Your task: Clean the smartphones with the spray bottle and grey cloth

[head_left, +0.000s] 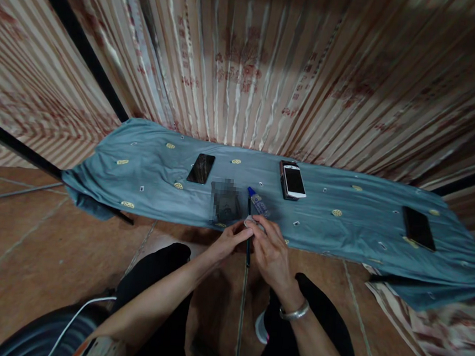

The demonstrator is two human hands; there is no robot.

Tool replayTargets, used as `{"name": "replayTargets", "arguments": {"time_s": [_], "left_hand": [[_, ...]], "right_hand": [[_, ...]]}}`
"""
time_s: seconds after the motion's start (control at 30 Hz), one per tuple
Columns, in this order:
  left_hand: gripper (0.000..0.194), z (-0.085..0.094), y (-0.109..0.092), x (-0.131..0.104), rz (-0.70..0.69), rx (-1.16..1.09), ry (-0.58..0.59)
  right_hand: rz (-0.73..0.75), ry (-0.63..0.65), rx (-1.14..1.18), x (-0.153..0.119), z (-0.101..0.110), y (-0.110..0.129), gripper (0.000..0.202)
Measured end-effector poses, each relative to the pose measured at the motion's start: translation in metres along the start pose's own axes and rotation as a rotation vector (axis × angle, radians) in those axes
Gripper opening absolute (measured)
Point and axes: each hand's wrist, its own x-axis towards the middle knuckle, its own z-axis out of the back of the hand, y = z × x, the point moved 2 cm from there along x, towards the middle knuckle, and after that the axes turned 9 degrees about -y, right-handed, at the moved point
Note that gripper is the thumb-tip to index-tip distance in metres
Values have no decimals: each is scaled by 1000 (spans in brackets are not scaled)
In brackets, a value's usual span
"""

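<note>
My left hand (233, 235) and my right hand (272, 248) meet at the front edge of a cloth-covered surface, fingers closed. Between their fingertips is a small whitish piece (249, 222), too small to name. A thin dark stick (248, 254), like a pen, runs past the fingertips and sticks out toward me below them; which hand steadies it, I cannot tell. Just beyond the right fingers a clear tube with a blue cap (258, 202) lies on the cloth. Left of it is a dark grey item (229, 206), partly blurred out.
On the blue-green cloth (332, 236) lie a black phone (200, 168) at left, a white phone (294, 182) on a dark one, and another dark phone (418, 228) at right. Striped curtains (247, 62) hang behind. A black round seat with a white cable (77, 319) is lower left.
</note>
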Motion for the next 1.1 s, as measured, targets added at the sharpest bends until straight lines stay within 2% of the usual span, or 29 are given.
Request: {"name": "replayTargets", "arguments": {"time_s": [0.23, 0.43, 0.67, 1.1], "left_hand": [[60, -1, 3, 0, 81, -9, 5], [57, 0, -1, 1, -35, 45, -49], [57, 9, 10, 13, 156, -54, -46], [40, 11, 3, 12, 164, -50, -56]], "right_hand": [[-11, 20, 1, -1, -3, -5, 45], [-10, 23, -20, -1, -2, -8, 41], [37, 51, -92, -2, 2, -7, 43], [152, 168, -178, -12, 0, 8, 44]]}}
